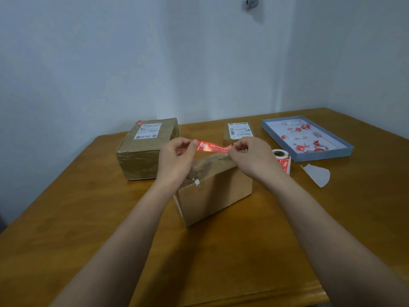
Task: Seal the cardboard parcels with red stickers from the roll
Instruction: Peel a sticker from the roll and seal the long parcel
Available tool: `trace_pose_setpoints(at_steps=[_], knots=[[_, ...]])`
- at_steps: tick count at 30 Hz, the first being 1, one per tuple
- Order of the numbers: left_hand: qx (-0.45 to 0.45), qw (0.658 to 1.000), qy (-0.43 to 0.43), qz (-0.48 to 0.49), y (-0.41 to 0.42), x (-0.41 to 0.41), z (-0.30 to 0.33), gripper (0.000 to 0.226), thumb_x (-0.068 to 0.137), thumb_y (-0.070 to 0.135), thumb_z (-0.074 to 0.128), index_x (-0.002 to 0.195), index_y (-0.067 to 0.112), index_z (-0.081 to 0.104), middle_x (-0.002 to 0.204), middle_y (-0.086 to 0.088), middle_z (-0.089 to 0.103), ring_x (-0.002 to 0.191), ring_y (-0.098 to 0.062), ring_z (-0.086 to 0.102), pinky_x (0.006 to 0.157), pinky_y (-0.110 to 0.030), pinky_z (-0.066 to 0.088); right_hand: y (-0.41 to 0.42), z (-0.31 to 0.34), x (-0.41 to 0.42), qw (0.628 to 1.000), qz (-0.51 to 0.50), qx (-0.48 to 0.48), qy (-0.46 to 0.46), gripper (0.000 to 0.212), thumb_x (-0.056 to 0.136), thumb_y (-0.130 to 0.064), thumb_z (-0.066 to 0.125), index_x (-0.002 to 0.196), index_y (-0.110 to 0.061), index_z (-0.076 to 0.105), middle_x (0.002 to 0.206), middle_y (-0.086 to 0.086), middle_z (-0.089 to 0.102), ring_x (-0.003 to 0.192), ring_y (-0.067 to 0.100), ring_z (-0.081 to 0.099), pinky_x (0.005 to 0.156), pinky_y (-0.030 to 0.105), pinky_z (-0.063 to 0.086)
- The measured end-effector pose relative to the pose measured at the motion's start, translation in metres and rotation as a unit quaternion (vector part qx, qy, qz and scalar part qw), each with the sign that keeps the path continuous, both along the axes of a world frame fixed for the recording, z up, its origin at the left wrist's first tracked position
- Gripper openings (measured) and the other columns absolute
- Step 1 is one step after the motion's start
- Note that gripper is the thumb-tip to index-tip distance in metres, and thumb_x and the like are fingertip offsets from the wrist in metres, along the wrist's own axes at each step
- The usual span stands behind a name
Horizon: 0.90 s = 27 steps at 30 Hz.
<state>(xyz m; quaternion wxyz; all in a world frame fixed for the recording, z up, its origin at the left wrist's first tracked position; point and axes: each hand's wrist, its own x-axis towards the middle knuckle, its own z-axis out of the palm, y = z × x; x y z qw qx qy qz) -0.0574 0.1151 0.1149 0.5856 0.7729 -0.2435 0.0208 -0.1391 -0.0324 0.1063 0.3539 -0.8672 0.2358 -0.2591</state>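
Left hand pinches the left end of a red sticker between thumb and curled fingers; right hand pinches the right end the same way. Sticker is stretched roughly level between them, printed side toward the camera, held in the air above the far top edge of the near parcel. Whether its lower edge touches the cardboard cannot be told.

Near parcel: plain brown box, sits at an angle to the table edge, one corner pointing toward the camera. Top face carries clear tape and a small white paper scrap near the left top edge. Both forearms reach over it from the near side.

Large parcel: far left, close to the wall, taped all round, white shipping label on top, a red strip at its far top corner. Open wood between it and the near parcel, partly covered by the left wrist.

Small parcel: behind the hands, white label on top, lower part hidden by the sticker and right hand.

Sticker roll: upright, just right of the right hand, near the tray.

Blue tray: far right, shallow, holds crumpled red-and-white scraps. A loose piece of white backing paper lies just in front of it.

Table: wide bare wood on the near left and near right; its near edge is visible at the lower right.
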Motion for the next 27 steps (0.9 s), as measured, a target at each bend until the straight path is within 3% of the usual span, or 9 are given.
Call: trace_pose_setpoints(at_steps=[4,7,11,15,20,23,27], knots=[[0.025,1.0,-0.012,0.001,0.005,0.001,0.017,0.007,0.09,0.028,0.066,0.087,0.023,0.069,0.082,0.01,0.064,0.077,0.0,0.057,0.064,-0.014,0.044,0.005,0.008,-0.004,0.999,0.003,-0.044,0.01,0.019,0.094,-0.041,0.054,0.089,-0.024,0.06,0.082,-0.013,0.052,0.072,0.001,0.049,0.055,0.015,0.032],[0.035,0.999,-0.005,0.026,0.01,-0.003,0.023,0.007,0.083,0.025,0.075,0.081,0.019,0.072,0.071,0.008,0.062,0.061,0.001,0.056,0.053,-0.012,0.043,0.002,0.013,-0.005,0.999,0.028,-0.029,-0.036,0.02,0.093,-0.04,0.058,0.087,-0.022,0.063,0.089,-0.013,0.058,0.087,0.001,0.052,0.069,0.016,0.036],[0.045,0.997,0.016,0.064,0.01,-0.011,0.005,0.011,0.084,0.023,0.074,0.076,0.018,0.069,0.072,-0.001,0.067,0.069,-0.016,0.065,0.064,-0.032,0.056,-0.002,0.009,0.001,0.996,0.072,-0.038,-0.031,0.022,0.092,-0.042,0.058,0.085,-0.023,0.066,0.085,-0.013,0.061,0.083,0.001,0.055,0.065,0.012,0.037],[0.054,0.994,0.005,0.094,0.005,-0.011,-0.008,0.011,0.089,0.024,0.068,0.083,0.015,0.068,0.077,-0.002,0.066,0.076,-0.017,0.066,0.062,-0.026,0.051,-0.001,0.002,0.004,0.996,0.067,-0.039,-0.033,0.023,0.091,-0.039,0.061,0.08,-0.02,0.067,0.082,-0.013,0.06,0.077,-0.003,0.053,0.059,0.009,0.032],[0.073,0.992,0.009,0.098,0.004,-0.003,-0.009,0.012,0.088,0.024,0.07,0.079,0.015,0.069,0.074,0.001,0.065,0.067,-0.016,0.065,0.069,-0.037,0.06,0.001,-0.004,0.007,0.998,0.033,-0.048,-0.023,0.023,0.09,-0.036,0.063,0.073,-0.021,0.067,0.081,-0.008,0.065,0.074,-0.002,0.054,0.054,0.006,0.031],[0.081,0.992,0.026,0.096,0.005,0.0,-0.01,0.016,0.088,0.023,0.07,0.075,0.015,0.068,0.071,0.0,0.064,0.061,-0.012,0.061,0.071,-0.038,0.059,0.004,-0.004,0.011,0.998,0.024,-0.059,-0.013,0.024,0.09,-0.034,0.064,0.071,-0.02,0.064,0.08,-0.008,0.058,0.074,0.001,0.052,0.058,0.009,0.032],[0.084,0.99,0.057,0.096,0.007,0.003,-0.009,0.016,0.089,0.022,0.069,0.074,0.015,0.066,0.078,-0.001,0.066,0.073,-0.014,0.064,0.074,-0.035,0.058,0.007,-0.009,0.017,0.992,0.02,-0.121,0.005,0.024,0.093,-0.036,0.058,0.074,-0.022,0.055,0.097,-0.002,0.053,0.084,0.008,0.052,0.066,0.018,0.038]])
